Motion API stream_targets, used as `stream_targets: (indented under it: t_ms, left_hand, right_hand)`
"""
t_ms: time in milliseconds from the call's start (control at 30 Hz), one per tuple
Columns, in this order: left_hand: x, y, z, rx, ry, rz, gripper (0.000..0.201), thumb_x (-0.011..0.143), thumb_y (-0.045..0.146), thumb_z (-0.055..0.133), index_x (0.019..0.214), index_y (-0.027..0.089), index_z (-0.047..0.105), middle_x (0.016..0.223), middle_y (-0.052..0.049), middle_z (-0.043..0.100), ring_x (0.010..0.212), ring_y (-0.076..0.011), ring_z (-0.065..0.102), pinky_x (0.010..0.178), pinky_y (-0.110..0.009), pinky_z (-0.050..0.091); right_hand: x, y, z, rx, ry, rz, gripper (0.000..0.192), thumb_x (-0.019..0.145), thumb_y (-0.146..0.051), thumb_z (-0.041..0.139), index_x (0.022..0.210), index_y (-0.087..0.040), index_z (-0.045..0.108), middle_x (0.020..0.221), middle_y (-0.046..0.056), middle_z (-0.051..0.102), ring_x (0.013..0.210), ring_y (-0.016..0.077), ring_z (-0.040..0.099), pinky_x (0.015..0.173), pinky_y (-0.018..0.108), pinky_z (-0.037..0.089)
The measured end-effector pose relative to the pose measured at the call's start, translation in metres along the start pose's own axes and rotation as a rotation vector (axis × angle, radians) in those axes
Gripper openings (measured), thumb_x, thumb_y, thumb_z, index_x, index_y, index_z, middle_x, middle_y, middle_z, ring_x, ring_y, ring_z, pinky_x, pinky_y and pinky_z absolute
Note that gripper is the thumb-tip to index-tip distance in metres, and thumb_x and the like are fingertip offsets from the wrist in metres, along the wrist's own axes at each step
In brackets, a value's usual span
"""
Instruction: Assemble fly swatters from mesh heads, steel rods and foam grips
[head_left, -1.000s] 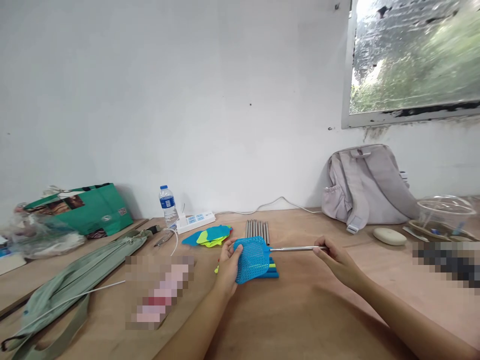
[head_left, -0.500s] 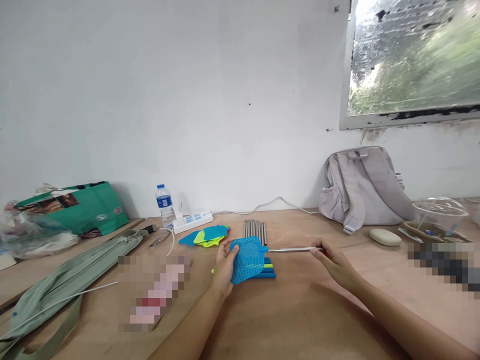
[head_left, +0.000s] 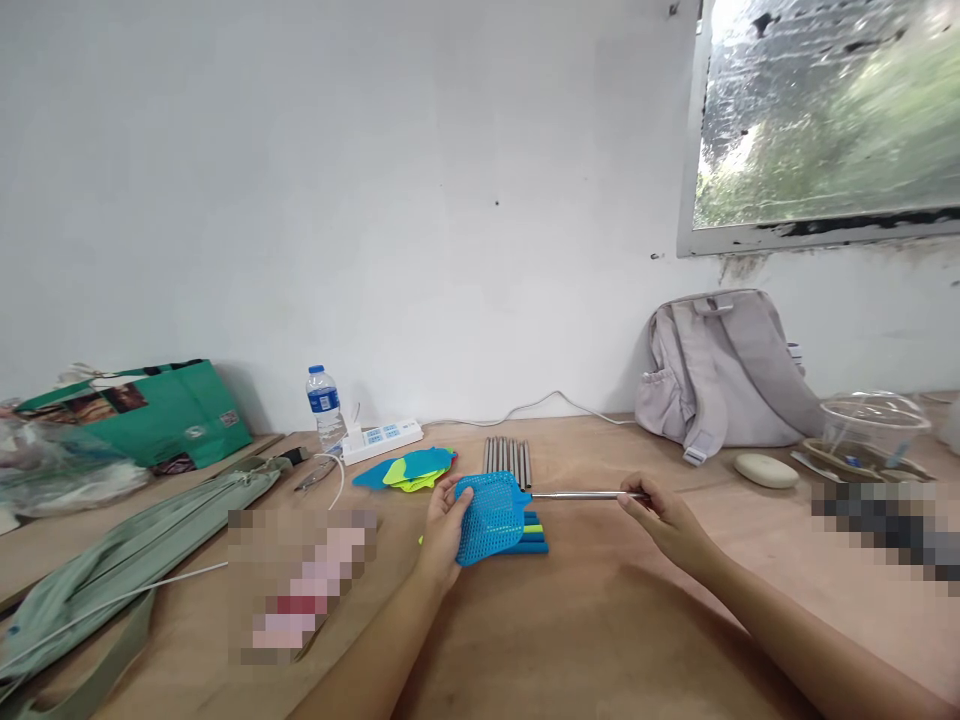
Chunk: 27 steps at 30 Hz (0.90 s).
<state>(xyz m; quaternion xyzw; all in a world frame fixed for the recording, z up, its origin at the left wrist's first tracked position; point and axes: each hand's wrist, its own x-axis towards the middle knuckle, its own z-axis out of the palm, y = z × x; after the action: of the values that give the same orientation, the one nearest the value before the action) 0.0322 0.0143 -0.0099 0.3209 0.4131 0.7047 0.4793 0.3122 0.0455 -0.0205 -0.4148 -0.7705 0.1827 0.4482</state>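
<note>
A: What's the room like?

B: A plain white wall [head_left: 375, 200] with a window [head_left: 825, 120] at the upper right, and a long wooden worktop [head_left: 600, 620] running below it.

A: The biggest things on it?

B: A grey backpack [head_left: 724, 370] leans on the wall at the right. At the far left there's a green bag [head_left: 150, 415], with a sage-green pouch [head_left: 127, 550] lying in front of it.

A: And smaller?

B: A water bottle [head_left: 324, 405] stands beside a white power strip [head_left: 381, 438]. A clear plastic bowl [head_left: 874, 420] and a pale oval case [head_left: 766, 470] sit at the right. Near the middle, a row of metal rods [head_left: 506, 457] and some loose blue and yellow-green swatter heads [head_left: 409, 467].

A: The hands?

B: The left hand [head_left: 444, 525] has its fingers curled round the left edge of a blue mesh swatter head [head_left: 489, 515], held just over a stack of blue and green handles [head_left: 534, 535]. The right hand [head_left: 664, 520] pinches the far end of the thin metal rod [head_left: 577, 495] that runs level into the head.

A: Any writing?

B: The bottle has a blue label and the bag has printed patches, but both are too small to read.
</note>
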Motion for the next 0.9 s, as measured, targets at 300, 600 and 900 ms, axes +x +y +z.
stream_targets:
  t_ms: [300,600,900]
  left_hand:
    - [-0.004,0.008,0.003,0.083,-0.016,0.027,0.056,0.046,0.026,0.078,0.094,0.018,0.053,0.080,-0.001,0.064,0.070,-0.0147,0.061,0.068,-0.028,0.049]
    - [-0.017,0.012,0.006,0.302,-0.126,-0.100,0.054,0.040,0.024,0.081,0.088,0.014,0.058,0.089,-0.010,0.067,0.081,-0.0246,0.063,0.071,-0.038,0.052]
    - [-0.022,0.018,0.005,0.430,-0.228,-0.034,0.050,0.046,0.028,0.079,0.090,0.015,0.059,0.093,-0.008,0.067,0.085,-0.0232,0.062,0.077,-0.036,0.051]
  right_hand:
    - [0.002,0.006,-0.008,-0.166,-0.058,-0.083,0.021,0.080,-0.040,0.042,0.075,-0.021,0.048,0.062,-0.003,0.045,0.055,0.0107,0.039,0.053,0.023,0.032]
    - [0.001,0.002,-0.014,-0.087,-0.138,-0.072,0.030,0.080,-0.046,0.042,0.073,-0.019,0.053,0.064,-0.001,0.050,0.057,0.0108,0.043,0.053,0.022,0.034]
    - [0.001,0.003,-0.012,-0.054,-0.230,-0.069,0.042,0.079,-0.053,0.039,0.069,-0.018,0.060,0.061,0.000,0.054,0.055,0.0117,0.045,0.050,0.022,0.035]
